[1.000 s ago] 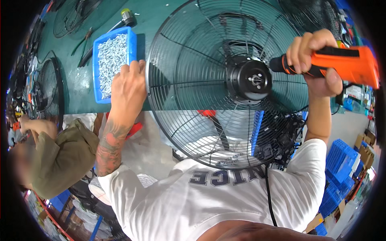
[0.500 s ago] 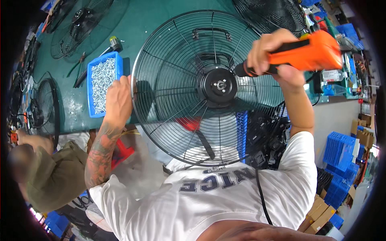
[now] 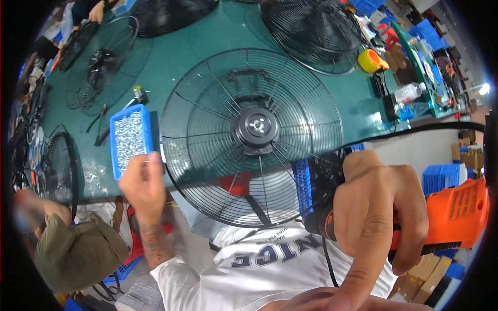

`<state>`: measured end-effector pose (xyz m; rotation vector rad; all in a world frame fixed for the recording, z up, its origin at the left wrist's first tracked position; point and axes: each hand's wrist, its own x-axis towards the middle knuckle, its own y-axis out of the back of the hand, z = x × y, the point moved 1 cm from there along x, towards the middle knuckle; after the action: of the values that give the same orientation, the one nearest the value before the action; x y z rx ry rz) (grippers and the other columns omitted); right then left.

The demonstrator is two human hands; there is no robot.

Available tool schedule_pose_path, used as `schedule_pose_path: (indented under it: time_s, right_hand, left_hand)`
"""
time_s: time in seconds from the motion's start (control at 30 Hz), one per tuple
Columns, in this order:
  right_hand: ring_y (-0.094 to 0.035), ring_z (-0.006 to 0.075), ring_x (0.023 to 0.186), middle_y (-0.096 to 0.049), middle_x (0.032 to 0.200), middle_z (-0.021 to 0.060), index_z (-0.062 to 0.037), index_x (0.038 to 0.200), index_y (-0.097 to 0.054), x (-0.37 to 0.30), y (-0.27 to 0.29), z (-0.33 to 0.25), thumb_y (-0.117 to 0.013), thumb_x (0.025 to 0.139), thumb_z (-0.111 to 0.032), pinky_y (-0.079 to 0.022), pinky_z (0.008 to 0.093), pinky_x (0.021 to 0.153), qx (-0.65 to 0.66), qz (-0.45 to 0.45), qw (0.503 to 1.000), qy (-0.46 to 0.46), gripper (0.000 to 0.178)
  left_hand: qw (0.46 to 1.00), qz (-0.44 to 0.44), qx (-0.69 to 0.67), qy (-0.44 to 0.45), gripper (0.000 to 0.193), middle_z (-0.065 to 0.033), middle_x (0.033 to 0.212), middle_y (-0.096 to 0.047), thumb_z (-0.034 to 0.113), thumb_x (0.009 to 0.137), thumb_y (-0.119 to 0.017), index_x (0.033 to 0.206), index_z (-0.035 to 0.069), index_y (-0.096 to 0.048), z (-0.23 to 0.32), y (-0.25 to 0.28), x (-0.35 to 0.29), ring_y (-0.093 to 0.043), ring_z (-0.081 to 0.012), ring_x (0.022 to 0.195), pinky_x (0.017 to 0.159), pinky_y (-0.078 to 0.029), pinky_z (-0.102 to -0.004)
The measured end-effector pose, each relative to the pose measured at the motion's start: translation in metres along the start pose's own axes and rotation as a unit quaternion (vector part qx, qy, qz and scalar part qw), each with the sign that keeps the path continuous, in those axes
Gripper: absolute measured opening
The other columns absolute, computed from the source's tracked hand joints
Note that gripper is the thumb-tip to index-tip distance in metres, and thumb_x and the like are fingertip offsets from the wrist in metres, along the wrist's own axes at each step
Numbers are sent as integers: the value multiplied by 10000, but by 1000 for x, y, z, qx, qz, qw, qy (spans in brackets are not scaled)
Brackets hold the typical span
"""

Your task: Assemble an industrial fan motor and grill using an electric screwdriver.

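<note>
My right hand (image 3: 371,212) grips an orange and black power screwdriver (image 3: 451,217), raised close to me at the lower right, its dark nose pointing left. On the green table lies a round black fan (image 3: 255,128) with a wire guard, its near part overhanging the edge. My left hand (image 3: 142,181) is closed, with fingers curled together, at the near end of a blue tray (image 3: 147,127) full of small silver screws (image 3: 128,137). Whatever its fingertips hold is too small to make out.
Other black fans (image 3: 311,31) lie along the far side of the table (image 3: 181,78). Pliers (image 3: 99,124) rest left of the tray. Yellow-orange tape (image 3: 371,61) and a clear bottle (image 3: 409,93) stand at the right. At lower left, another person's olive clothing (image 3: 78,254) shows.
My right hand has drawn the power screwdriver from the fan's hub back toward me, lower right. My left hand has shifted toward the tray's near end. The view has tilted, showing more far table.
</note>
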<state>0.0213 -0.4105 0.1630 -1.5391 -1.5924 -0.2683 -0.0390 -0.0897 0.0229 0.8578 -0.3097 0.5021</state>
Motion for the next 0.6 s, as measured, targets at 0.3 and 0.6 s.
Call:
schedule_pose_path:
  time_s: [0.3,0.6]
  right_hand:
    - [-661,223,585,-591,1244,399,3,963,-632,-11,-13,24,-672,918,-79,-540,276,561,-85,-86,989,84,102]
    - [-612,196,548,-607,1253,365,0,904,-632,4,1,4,-697,875,-42,-519,268,541,-98,-146,984,-9,82]
  left_hand:
    - [982,-106,-55,-146,147,-64,662,-569,144,842,-776,837,46,-666,42,-30,-19,-505,-234,506,481,-396,-357]
    - [939,-316,-51,-124,187,-106,687,-626,203,861,-749,834,43,-655,39,-34,-32,-608,-283,571,526,-460,-388]
